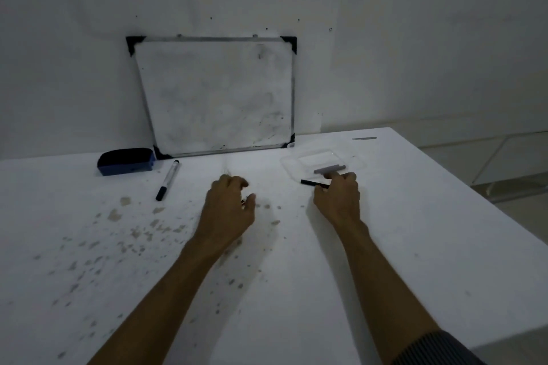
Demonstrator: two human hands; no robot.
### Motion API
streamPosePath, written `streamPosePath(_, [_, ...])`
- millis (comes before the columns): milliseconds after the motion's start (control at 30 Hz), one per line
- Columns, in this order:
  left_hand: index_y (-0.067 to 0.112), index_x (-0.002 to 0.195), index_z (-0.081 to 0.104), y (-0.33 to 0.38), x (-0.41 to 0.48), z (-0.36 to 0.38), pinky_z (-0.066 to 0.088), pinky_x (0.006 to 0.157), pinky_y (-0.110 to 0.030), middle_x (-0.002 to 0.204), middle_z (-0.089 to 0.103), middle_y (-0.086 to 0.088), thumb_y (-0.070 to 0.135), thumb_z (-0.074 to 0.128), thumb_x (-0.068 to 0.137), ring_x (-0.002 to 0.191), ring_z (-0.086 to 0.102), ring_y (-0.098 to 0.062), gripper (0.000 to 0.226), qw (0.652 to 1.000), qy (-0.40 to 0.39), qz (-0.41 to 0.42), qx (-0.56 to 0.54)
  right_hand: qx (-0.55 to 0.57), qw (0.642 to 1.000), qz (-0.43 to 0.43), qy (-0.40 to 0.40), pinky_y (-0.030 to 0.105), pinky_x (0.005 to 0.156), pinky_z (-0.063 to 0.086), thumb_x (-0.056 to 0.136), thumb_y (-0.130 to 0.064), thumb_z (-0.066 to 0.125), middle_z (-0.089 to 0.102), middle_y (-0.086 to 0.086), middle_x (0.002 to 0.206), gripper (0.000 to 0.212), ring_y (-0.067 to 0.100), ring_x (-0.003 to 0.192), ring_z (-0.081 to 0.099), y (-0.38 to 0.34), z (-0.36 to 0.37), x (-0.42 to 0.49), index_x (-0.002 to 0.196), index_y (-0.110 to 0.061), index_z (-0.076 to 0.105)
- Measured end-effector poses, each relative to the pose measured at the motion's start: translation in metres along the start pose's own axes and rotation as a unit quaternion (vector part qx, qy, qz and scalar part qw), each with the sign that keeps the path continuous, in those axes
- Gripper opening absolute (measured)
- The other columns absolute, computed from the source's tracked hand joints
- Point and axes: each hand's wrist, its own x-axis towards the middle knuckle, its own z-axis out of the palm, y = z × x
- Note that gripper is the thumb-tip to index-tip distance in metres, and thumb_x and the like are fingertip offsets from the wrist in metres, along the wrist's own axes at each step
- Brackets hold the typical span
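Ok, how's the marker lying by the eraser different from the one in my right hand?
The table marker has a pale barrel with a black cap; the held marker looks dark all over. The table marker lies free, angled toward the whiteboard; the held marker is pinched in the right hand, pointing left, partly hidden. Both are slim sticks.

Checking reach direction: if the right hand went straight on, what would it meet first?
Probably the tray, at its near rim, then the grey sticks in it; depth is unclear.
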Motion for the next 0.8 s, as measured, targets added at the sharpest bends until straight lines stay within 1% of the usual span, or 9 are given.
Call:
streamPosePath(100, [0.003, 0.122, 0.060, -0.027, -0.023, -0.012, 0.048, 0.090, -0.043, 0.116, 0.060, -0.018, 0.044, 0.071, 0.088, 0.107, 0.058, -0.035, 0.054, 0.993, -0.027, -0.079, 0.079, -0.037, 0.999, 0.000, 0.014, 0.042, 0.095, 0.046, 0.092, -0.024, 0.066, 0.054, 0.019, 0.122, 0.031, 0.036, 0.108, 0.057, -0.003, 0.005, -0.005, 0.119, -0.010, 0.071])
streamPosePath(167, [0.005, 0.122, 0.057, -0.034, -0.036, -0.017, 0.048, 0.089, -0.040, 0.117, 0.057, -0.015, 0.052, 0.071, 0.084, 0.108, 0.055, -0.032, 0.063, 0.987, -0.053, -0.113, 0.098, -0.030, 0.999, 0.004, 0.014, 0.042, 0.094, 0.046, 0.092, -0.025, 0.067, 0.056, 0.018, 0.120, 0.023, 0.036, 0.108, 0.058, -0.009, 0.006, -0.010, 0.111, -0.013, 0.074])
streamPosePath(267, [0.009, 0.109, 0.058, -0.038, -0.046, -0.023, 0.050, 0.083, -0.040, 0.106, 0.057, -0.008, 0.050, 0.066, 0.085, 0.100, 0.055, -0.028, 0.048, 0.990, -0.041, -0.113, 0.075, 0.031, 0.999, 0.015, -0.010, 0.044, 0.094, 0.051, 0.092, -0.030, 0.068, 0.060, 0.014, 0.118, 0.020, 0.033, 0.103, 0.064, -0.020, 0.010, -0.020, 0.107, -0.018, 0.074])
streamPosePath(367, [0.011, 0.098, 0.062, -0.042, -0.048, -0.024, 0.054, 0.076, -0.044, 0.096, 0.063, -0.007, 0.031, 0.064, 0.091, 0.092, 0.060, -0.027, 0.021, 0.992, -0.026, -0.113, 0.050, 0.175, 0.982, 0.005, -0.063, 0.029, 0.082, 0.052, 0.096, -0.029, 0.066, 0.071, 0.001, 0.108, 0.020, 0.016, 0.090, 0.066, -0.038, 0.012, -0.035, 0.110, -0.017, 0.073])
streamPosePath(433, [0.011, 0.102, 0.064, -0.046, -0.049, -0.023, 0.054, 0.076, -0.043, 0.098, 0.063, -0.008, 0.028, 0.060, 0.098, 0.091, 0.062, -0.027, 0.018, 0.993, -0.010, -0.117, 0.028, 0.238, 0.967, -0.006, -0.095, 0.021, 0.073, 0.049, 0.098, -0.029, 0.064, 0.072, -0.005, 0.100, 0.019, 0.005, 0.082, 0.065, -0.049, 0.014, -0.046, 0.111, -0.018, 0.071])
streamPosePath(533, [0.012, 0.115, 0.065, -0.043, -0.045, -0.033, 0.052, 0.076, -0.030, 0.106, 0.065, -0.004, 0.034, 0.059, 0.101, 0.092, 0.063, -0.019, 0.026, 0.977, 0.047, -0.169, -0.121, 0.321, 0.938, -0.011, -0.129, 0.025, 0.072, 0.056, 0.099, -0.031, 0.063, 0.076, -0.003, 0.096, 0.021, 0.008, 0.077, 0.070, -0.063, 0.021, -0.056, 0.114, -0.018, 0.070])
streamPosePath(633, [0.016, 0.117, 0.068, -0.044, -0.033, -0.047, 0.059, 0.085, -0.031, 0.106, 0.072, -0.001, 0.031, 0.072, 0.094, 0.096, 0.071, -0.017, 0.027, 0.913, 0.120, -0.229, -0.315, 0.390, 0.909, -0.003, -0.145, 0.017, 0.063, 0.052, 0.100, -0.028, 0.062, 0.076, 0.002, 0.097, 0.024, 0.009, 0.073, 0.068, -0.073, 0.025, -0.059, 0.117, -0.013, 0.070])
streamPosePath(700, [0.010, 0.113, 0.072, -0.046, -0.023, -0.054, 0.060, 0.089, -0.032, 0.102, 0.074, -0.005, 0.024, 0.079, 0.088, 0.094, 0.074, -0.020, 0.030, 0.827, 0.150, -0.257, -0.477, 0.475, 0.866, 0.028, -0.157, 0.023, 0.068, 0.053, 0.100, -0.026, 0.063, 0.074, 0.003, 0.096, 0.024, 0.012, 0.077, 0.065, -0.079, 0.027, -0.057, 0.117, -0.012, 0.071])
streamPosePath(800, [0.006, 0.108, 0.076, -0.050, -0.012, -0.063, 0.060, 0.083, -0.026, 0.097, 0.072, -0.009, 0.023, 0.083, 0.077, 0.087, 0.072, -0.016, 0.036, 0.682, 0.161, -0.256, -0.666, 0.607, 0.769, 0.095, -0.176, 0.027, 0.070, 0.051, 0.098, -0.021, 0.066, 0.066, 0.001, 0.082, 0.020, 0.011, 0.072, 0.060, -0.087, 0.030, -0.054, 0.111, -0.009, 0.074])
